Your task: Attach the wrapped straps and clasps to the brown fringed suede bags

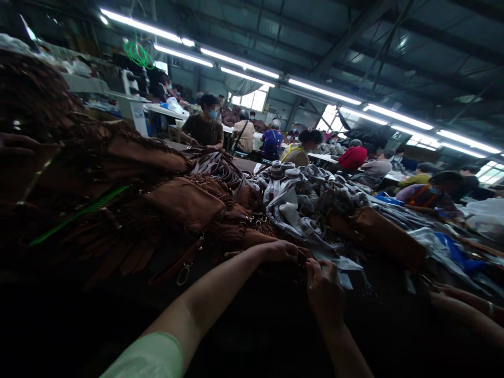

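My left hand (282,251) reaches across a dark table and its fingers close on a dark piece near the middle, too dim to name. My right hand (323,287) sits just to its right, fingers curled around the same dark item. A heap of brown fringed suede bags (185,202) lies to the left of both hands. Behind the hands rises a pile of grey rolled straps and fabric (303,202).
Another brown bag (378,231) lies to the right. Another person's forearm (468,302) rests at the right edge. Several workers sit at long tables (244,136) in the background under strip lights. A green strip (79,212) lies on the left bags.
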Tool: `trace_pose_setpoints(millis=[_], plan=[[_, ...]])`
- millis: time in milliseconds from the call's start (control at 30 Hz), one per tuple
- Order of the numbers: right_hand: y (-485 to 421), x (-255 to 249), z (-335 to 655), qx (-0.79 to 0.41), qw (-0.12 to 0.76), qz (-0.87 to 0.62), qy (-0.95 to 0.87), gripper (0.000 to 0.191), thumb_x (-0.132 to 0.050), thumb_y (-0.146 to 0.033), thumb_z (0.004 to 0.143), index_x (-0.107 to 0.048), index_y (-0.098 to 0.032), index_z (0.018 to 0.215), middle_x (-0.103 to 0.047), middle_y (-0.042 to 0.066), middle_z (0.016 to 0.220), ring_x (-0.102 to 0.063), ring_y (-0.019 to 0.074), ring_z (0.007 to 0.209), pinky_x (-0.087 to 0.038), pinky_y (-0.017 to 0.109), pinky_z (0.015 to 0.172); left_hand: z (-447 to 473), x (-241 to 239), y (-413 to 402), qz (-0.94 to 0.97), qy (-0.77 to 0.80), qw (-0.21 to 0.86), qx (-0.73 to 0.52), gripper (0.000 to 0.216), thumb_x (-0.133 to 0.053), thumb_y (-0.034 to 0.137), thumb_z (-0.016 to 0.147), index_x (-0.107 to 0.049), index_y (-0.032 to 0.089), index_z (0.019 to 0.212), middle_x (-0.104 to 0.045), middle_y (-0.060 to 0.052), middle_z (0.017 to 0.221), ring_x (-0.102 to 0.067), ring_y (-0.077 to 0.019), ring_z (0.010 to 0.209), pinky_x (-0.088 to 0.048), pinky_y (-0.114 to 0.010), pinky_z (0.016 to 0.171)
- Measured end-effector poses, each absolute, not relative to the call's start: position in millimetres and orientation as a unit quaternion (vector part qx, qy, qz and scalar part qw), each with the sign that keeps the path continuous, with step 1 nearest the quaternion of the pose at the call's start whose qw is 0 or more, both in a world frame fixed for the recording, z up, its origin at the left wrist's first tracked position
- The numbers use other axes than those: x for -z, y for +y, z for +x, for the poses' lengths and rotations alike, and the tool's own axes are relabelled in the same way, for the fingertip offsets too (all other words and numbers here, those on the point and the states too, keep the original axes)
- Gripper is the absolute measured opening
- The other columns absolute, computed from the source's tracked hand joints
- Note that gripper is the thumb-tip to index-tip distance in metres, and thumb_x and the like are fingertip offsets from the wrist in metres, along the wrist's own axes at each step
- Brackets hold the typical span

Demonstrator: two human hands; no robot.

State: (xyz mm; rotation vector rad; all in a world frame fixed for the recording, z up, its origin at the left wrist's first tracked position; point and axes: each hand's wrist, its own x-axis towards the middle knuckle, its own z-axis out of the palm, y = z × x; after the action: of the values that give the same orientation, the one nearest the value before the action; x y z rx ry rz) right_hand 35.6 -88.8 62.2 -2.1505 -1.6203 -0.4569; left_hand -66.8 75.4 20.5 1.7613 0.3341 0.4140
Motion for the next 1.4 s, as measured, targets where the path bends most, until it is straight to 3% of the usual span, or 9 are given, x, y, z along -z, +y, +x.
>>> trace_pose_setpoints(millis=[100,267,433,767,967,1067,1200,1300,1400], plan=[[-81.7,-63.2,42.4,0.099,0.247,-0.744,-0.613,0.043,-0.027,-0.042,0.095,-0.063,-0.019,0.101,-0.061,0.010,0.099,-0.057,0.0218,0.093,-0.043,0.030,0.075,-71.7,-21.5,72.4,0.721,0.161,0.645,-0.194,0.012,-0.063,0.021,0.078,-0.061,0.011,0.084,-0.055,0.003,0.072,-0.047,-0.0086,0.066,-0.040,-0.023,0.068],[-67.8,-58.4,45.1,-0.071,0.314,-0.747,-0.582,0.044,-0.028,-0.046,0.093,-0.062,-0.022,0.108,-0.068,0.005,0.083,-0.062,0.0176,0.072,-0.042,0.026,0.062,-74.1,-20.1,66.0,0.661,0.155,0.698,-0.229,0.024,-0.071,0.030,0.072,-0.059,0.011,0.080,-0.054,0.002,0.072,-0.047,-0.0091,0.068,-0.040,-0.024,0.069],[-60.9,-45.8,46.2,-0.054,0.257,-0.787,-0.558,0.034,-0.047,-0.049,0.086,-0.068,-0.027,0.100,-0.071,0.005,0.094,-0.066,0.0227,0.083,-0.042,0.027,0.065,-76.8,-22.5,60.4,0.661,0.146,0.691,-0.252,0.035,-0.077,0.038,0.064,-0.060,0.010,0.075,-0.055,0.001,0.072,-0.047,-0.0100,0.070,-0.038,-0.024,0.072],[-64.3,-35.1,52.5,-0.061,0.281,-0.765,-0.576,0.034,-0.045,-0.049,0.087,-0.069,-0.030,0.100,-0.072,0.004,0.098,-0.067,0.0231,0.087,-0.044,0.028,0.066,-76.5,-18.6,61.3,0.743,0.198,0.599,-0.224,0.028,-0.073,0.036,0.069,-0.063,0.011,0.076,-0.054,0.001,0.074,-0.047,-0.0102,0.070,-0.037,-0.021,0.067],[-66.5,-26.0,56.3,-0.030,0.301,-0.730,-0.613,0.036,-0.042,-0.045,0.091,-0.070,-0.024,0.099,-0.072,0.005,0.098,-0.068,0.0202,0.087,-0.044,0.025,0.067,-79.9,-29.0,70.1,0.755,0.192,0.604,-0.169,0.031,-0.066,0.040,0.074,-0.062,0.010,0.080,-0.056,0.001,0.071,-0.048,-0.0085,0.063,-0.039,-0.020,0.062],[-67.6,-20.2,57.6,-0.019,0.290,-0.711,-0.640,0.033,-0.041,-0.039,0.092,-0.070,-0.024,0.094,-0.072,0.005,0.093,-0.067,0.0174,0.080,-0.041,0.023,0.065,-66.0,-57.2,87.3,0.815,0.239,0.506,-0.151,0.030,-0.056,0.040,0.083,-0.062,0.011,0.087,-0.060,-0.001,0.071,-0.053,-0.0109,0.063,-0.042,-0.023,0.062],[-69.3,-16.9,56.7,0.004,0.300,-0.692,-0.656,0.029,-0.042,-0.031,0.093,-0.069,-0.024,0.085,-0.072,0.003,0.084,-0.066,0.0143,0.077,-0.038,0.020,0.065,-10.0,-88.2,117.6,0.926,0.265,0.204,-0.177,0.023,-0.060,0.027,0.079,-0.064,0.016,0.099,-0.065,-0.005,0.092,-0.057,-0.0179,0.085,-0.044,-0.029,0.079],[-70.5,-18.1,56.2,0.002,0.301,-0.689,-0.659,0.027,-0.043,-0.029,0.093,-0.068,-0.024,0.084,-0.071,0.002,0.081,-0.065,0.0135,0.075,-0.037,0.020,0.064,38.4,-88.6,136.4,0.962,0.217,0.068,-0.152,0.030,-0.064,0.022,0.075,-0.065,0.018,0.104,-0.059,-0.009,0.116,-0.048,-0.0238,0.111,-0.034,-0.036,0.099],[-71.4,-19.5,57.5,-0.004,0.298,-0.689,-0.660,0.026,-0.043,-0.028,0.093,-0.068,-0.025,0.084,-0.071,0.001,0.080,-0.065,0.0135,0.073,-0.036,0.021,0.062,67.5,-82.8,149.0,0.975,0.202,-0.020,-0.094,0.022,-0.063,0.025,0.077,-0.067,0.019,0.098,-0.059,-0.008,0.117,-0.041,-0.0244,0.119,-0.024,-0.041,0.107]])
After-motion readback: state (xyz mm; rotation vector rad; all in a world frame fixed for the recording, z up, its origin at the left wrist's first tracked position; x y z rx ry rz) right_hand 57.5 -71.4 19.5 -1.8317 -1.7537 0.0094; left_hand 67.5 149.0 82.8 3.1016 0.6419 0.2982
